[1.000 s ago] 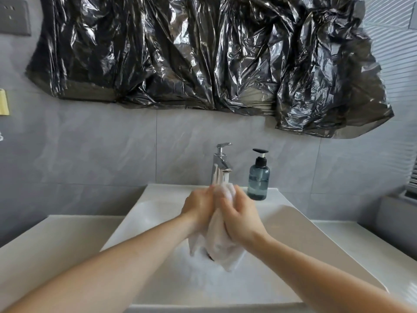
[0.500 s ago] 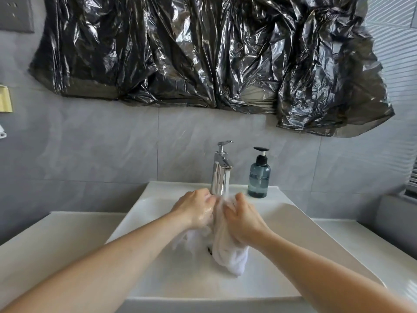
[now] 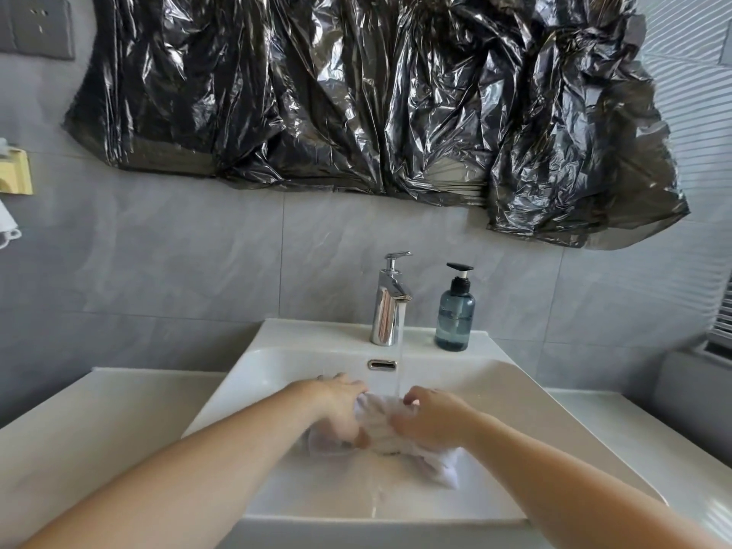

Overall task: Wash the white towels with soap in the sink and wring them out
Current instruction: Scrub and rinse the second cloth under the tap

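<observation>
A wet white towel [image 3: 380,425] lies bunched low in the white sink [image 3: 527,394], under a thin stream of water from the chrome faucet [image 3: 388,307]. My left hand [image 3: 340,406] grips the towel's left part, fingers curled into the cloth. My right hand [image 3: 431,418] grips its right part, and a loose end of towel trails out past my right wrist. Behind the basin on the right stands a blue soap pump bottle [image 3: 454,315]. Both hands are motion-blurred.
A white counter [image 3: 91,422] runs on both sides of the sink. Crumpled black plastic sheeting [image 3: 376,93] covers the wall above. A grey wall socket [image 3: 37,25] and a yellow holder [image 3: 18,172] sit at the far left.
Both hands have dropped from just under the spout down into the basin with the towel, which is now spread low between them. The camera has tilted, showing more of the faucet.
</observation>
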A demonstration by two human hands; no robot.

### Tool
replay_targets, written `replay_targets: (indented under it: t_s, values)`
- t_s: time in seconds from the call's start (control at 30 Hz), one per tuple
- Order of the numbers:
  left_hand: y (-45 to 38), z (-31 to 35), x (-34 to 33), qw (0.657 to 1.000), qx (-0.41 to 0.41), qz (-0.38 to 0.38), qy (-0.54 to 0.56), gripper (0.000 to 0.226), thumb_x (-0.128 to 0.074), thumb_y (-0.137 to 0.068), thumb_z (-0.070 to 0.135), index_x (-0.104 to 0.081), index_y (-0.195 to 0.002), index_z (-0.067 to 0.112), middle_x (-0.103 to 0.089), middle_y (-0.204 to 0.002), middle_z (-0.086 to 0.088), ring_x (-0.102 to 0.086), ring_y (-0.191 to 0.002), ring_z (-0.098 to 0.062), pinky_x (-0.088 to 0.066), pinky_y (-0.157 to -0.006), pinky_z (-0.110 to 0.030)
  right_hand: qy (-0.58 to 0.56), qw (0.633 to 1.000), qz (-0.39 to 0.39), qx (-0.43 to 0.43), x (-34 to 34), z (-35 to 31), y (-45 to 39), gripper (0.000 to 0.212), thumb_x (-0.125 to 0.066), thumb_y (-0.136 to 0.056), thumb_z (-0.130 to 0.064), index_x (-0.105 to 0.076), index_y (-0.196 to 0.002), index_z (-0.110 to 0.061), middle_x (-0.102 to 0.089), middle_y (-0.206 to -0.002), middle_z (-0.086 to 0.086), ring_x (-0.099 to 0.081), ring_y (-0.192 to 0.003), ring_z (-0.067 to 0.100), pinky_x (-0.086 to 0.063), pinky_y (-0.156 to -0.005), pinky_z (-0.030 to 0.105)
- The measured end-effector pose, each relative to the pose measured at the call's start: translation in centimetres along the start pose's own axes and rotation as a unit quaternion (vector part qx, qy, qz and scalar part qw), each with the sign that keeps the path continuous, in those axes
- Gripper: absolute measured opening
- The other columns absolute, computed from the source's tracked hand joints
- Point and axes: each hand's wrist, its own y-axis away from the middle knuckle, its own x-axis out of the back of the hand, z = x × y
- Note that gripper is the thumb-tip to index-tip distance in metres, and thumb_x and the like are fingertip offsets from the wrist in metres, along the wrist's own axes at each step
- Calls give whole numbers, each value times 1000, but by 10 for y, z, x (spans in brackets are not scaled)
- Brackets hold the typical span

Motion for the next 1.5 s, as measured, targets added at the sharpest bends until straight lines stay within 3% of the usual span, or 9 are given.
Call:
replay_targets:
  t_s: [0.17, 0.37, 0.47, 0.73, 0.93, 1.07, 1.23, 1.37, 1.5]
  values:
    - [-8, 2, 2, 975, -15, 89, 203, 23, -48, -93, 18, -64, -109, 20, -67, -121, -11, -62, -106, -33, -47, -80, -37, -106, 990, 85, -31, 4, -8, -1, 31, -40, -97, -36, -62, -110, -18, -68, -111, 8, -63, -100, 29, -51, -82, 36]
    - [0, 15, 26, 771, -35, 185, 608, 48, -55, -72, 68, -82, -86, 30, -76, -102, -6, -70, -84, -19, -51, -69, -30, -456, 867, 203, 9, 28, -18, 15, 30, -57, -99, -45, -62, -102, -16, -70, -93, 4, -66, -85, 20, -55, -78, 37]
    - [-9, 22, 24, 741, -2, 228, 632, 56, -43, -79, 69, -76, -82, 23, -78, -91, -6, -70, -81, -23, -53, -74, -35, -471, 851, 209, 95, 19, -45, 33, 26, -62, -98, -40, -58, -95, -15, -67, -79, -3, -61, -64, 2, -48, -58, 20]
    - [-14, 28, 20, 797, -38, 262, 543, 66, -28, -93, 74, -70, -121, 32, -74, -117, -4, -69, -107, -25, -53, -90, -36, -466, 842, 252, 99, 22, -46, 30, 28, -55, -102, -40, -51, -97, -13, -64, -77, -6, -63, -70, 1, -49, -58, 21]
    - [-13, 32, 18, 812, -77, 278, 508, 51, -39, -84, 63, -69, -109, 30, -69, -105, -23, -67, -103, -44, -50, -71, -42, -369, 888, 264, 79, 24, -24, 13, 17, -49, -102, -31, -45, -99, -14, -63, -87, 4, -62, -82, 24, -46, -65, 35]
    - [-11, 28, 24, 835, -27, 279, 474, 67, -31, -96, 68, -69, -121, 20, -72, -120, -14, -67, -112, -34, -53, -91, -37, -422, 864, 239, 132, 15, -35, 26, 36, -51, -94, -50, -47, -91, -14, -61, -75, -8, -58, -70, 6, -49, -64, 28]
    - [-8, 25, 20, 832, -65, 285, 471, 44, -36, -103, 57, -69, -93, 29, -68, -80, -4, -69, -98, -40, -48, -73, -33, -310, 915, 239, 100, 20, -27, 9, 19, -49, -104, -29, -38, -97, -15, -49, -78, -5, -48, -80, 18, -36, -68, 36]
    - [-8, 23, 24, 887, -38, 260, 380, 50, -34, -106, 50, -70, -110, 16, -72, -102, -15, -67, -98, -35, -42, -69, -33, -272, 936, 222, 34, 19, -11, -1, 17, -51, -102, -26, -44, -106, -10, -57, -91, 0, -56, -90, 26, -42, -74, 37]
    - [1, 6, 27, 945, 10, 284, 164, 53, -26, -108, 53, -60, -84, 20, -71, -105, -9, -64, -99, -36, -45, -76, -38, -257, 935, 243, -5, 24, 4, -3, 22, -61, -95, -42, -58, -101, -22, -67, -92, -2, -64, -85, 22, -55, -79, 38]
